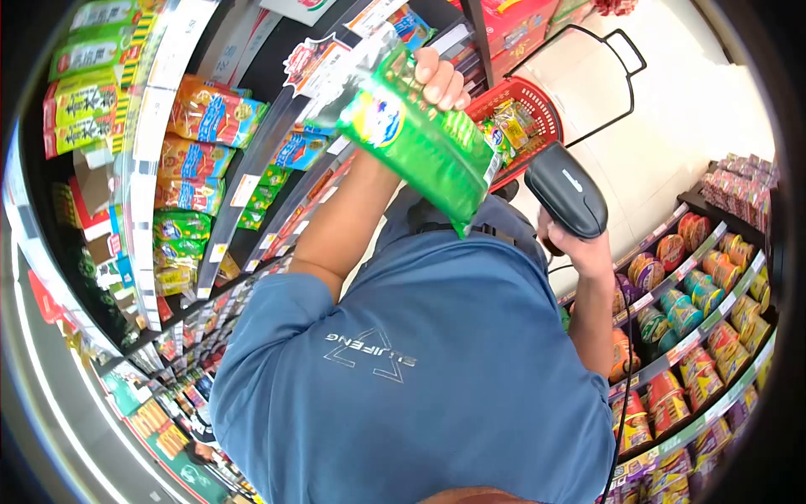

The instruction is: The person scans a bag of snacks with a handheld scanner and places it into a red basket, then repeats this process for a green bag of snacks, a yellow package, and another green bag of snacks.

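One green packet (424, 139) spans the upper centre of the frame, its long axis sloping from upper left to lower right. The left hand (441, 81), the nearer, pinches it, fingers curled over its upper edge; the right hand (579, 248), apart beyond its lower-right end, is wrapped around a black handheld scanner (571, 191).

The left arm (340, 223) is bending at the elbow and extending forward and up, ahead of the chest (437, 353). The left hand (441, 81) is gripping firmly, its fingers (451, 89) curling side by side. The right arm (593, 315) is stretching forward on the other side, while the right hand (579, 249) is clasping, partly hidden, well apart from the left.
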Demonstrator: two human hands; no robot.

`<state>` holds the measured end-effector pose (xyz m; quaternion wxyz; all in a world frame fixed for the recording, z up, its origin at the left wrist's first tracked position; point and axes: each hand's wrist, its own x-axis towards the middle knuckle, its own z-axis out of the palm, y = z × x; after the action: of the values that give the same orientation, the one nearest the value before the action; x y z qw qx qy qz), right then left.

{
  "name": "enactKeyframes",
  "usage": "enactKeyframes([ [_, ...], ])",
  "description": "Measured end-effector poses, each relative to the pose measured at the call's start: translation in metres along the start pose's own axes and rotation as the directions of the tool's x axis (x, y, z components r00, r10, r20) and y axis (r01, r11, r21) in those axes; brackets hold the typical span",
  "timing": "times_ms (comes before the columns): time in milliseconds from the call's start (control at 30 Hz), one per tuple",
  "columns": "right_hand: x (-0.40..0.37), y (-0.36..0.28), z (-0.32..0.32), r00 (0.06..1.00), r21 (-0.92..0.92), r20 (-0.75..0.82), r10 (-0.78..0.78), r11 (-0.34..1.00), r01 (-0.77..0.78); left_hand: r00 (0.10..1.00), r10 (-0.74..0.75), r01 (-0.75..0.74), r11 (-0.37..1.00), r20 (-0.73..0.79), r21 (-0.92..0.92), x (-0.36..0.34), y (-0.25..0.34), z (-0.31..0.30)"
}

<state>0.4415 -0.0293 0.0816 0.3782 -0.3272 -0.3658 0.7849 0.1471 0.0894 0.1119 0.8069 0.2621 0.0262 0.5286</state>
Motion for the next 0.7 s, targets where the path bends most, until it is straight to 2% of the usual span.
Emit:
enactKeyframes([
  [33, 0.007, 0.002, 0.006, 0.998, -0.021, 0.007, -0.07, 0.997, 0.07, 0.999, 0.033, -0.033, 0.999, 0.027, -0.004, -0.005, -0.002, -0.014],
  [67, 0.009, 0.019, 0.005, 0.992, -0.046, -0.082, -0.1, 0.994, 0.097, 0.998, 0.06, -0.06, 0.998, 0.023, -0.001, -0.012, -0.007, -0.027],
  [133, 0.022, 0.026, 0.01, 0.994, 0.034, -0.003, -0.107, 0.994, 0.107, 0.995, 0.084, -0.085, 0.996, -0.054, -0.022, -0.03, -0.015, -0.047],
  [167, 0.029, 0.028, 0.016, 0.992, 0.091, 0.041, -0.117, 0.989, 0.113, 0.984, 0.104, -0.096, 0.993, -0.142, 0.063, -0.042, -0.019, -0.054],
  [200, 0.033, 0.021, 0.028, 0.991, 0.186, 0.088, -0.101, 0.979, 0.083, 0.915, 0.138, -0.091, 0.986, -0.379, 0.139, -0.051, -0.027, -0.041],
  [267, 0.028, 0.032, 0.024, 0.992, 0.121, 0.127, -0.016, 0.993, 0.001, 0.695, -0.015, -0.062, 0.995, -0.718, -0.082, -0.05, -0.026, -0.004],
  [333, 0.018, 0.051, 0.014, 0.991, 0.069, 0.131, -0.006, 0.998, -0.003, 0.589, 0.024, -0.02, 1.0, -0.808, 0.015, -0.054, -0.024, 0.019],
  [367, 0.015, 0.056, 0.013, 0.994, 0.083, 0.102, 0.037, 0.996, -0.045, 0.608, 0.037, 0.027, 0.997, -0.793, 0.067, -0.058, -0.021, 0.03],
  [400, 0.012, 0.058, 0.017, 0.995, 0.095, 0.069, 0.076, 0.992, -0.083, 0.712, 0.002, 0.059, 0.996, -0.702, 0.063, -0.065, -0.018, 0.025],
  [467, 0.007, 0.064, 0.03, 0.998, 0.065, 0.036, 0.058, 0.996, -0.06, 0.605, -0.08, 0.112, 0.994, -0.792, -0.015, -0.081, -0.023, 0.025],
  [500, 0.004, 0.066, 0.035, 0.997, 0.084, 0.027, 0.069, 0.994, -0.071, 0.672, -0.095, 0.102, 0.994, -0.734, -0.036, -0.095, -0.022, 0.018],
  [533, 0.003, 0.068, 0.045, 0.997, 0.104, 0.015, 0.081, 0.991, -0.082, 0.677, -0.098, 0.095, 0.994, -0.729, -0.046, -0.11, -0.022, 0.012],
  [600, 0.001, 0.075, 0.065, 0.999, 0.065, -0.025, 0.031, 0.997, -0.029, 0.833, 0.043, 0.075, 0.979, -0.551, 0.189, -0.137, -0.016, 0.006],
  [633, 0.002, 0.081, 0.073, 0.999, 0.07, -0.031, 0.013, 0.998, -0.011, 0.851, -0.046, 0.085, 0.995, -0.524, 0.049, -0.152, -0.007, 0.002],
  [667, 0.003, 0.088, 0.081, 0.999, 0.076, -0.039, -0.004, 0.997, 0.007, 0.854, -0.051, 0.083, 0.996, -0.518, 0.038, -0.167, 0.001, -0.002],
  [700, 0.006, 0.098, 0.093, 0.998, 0.076, -0.04, -0.039, 0.996, 0.042, 0.891, -0.097, 0.131, 0.99, -0.444, 0.046, -0.183, 0.01, -0.006],
])
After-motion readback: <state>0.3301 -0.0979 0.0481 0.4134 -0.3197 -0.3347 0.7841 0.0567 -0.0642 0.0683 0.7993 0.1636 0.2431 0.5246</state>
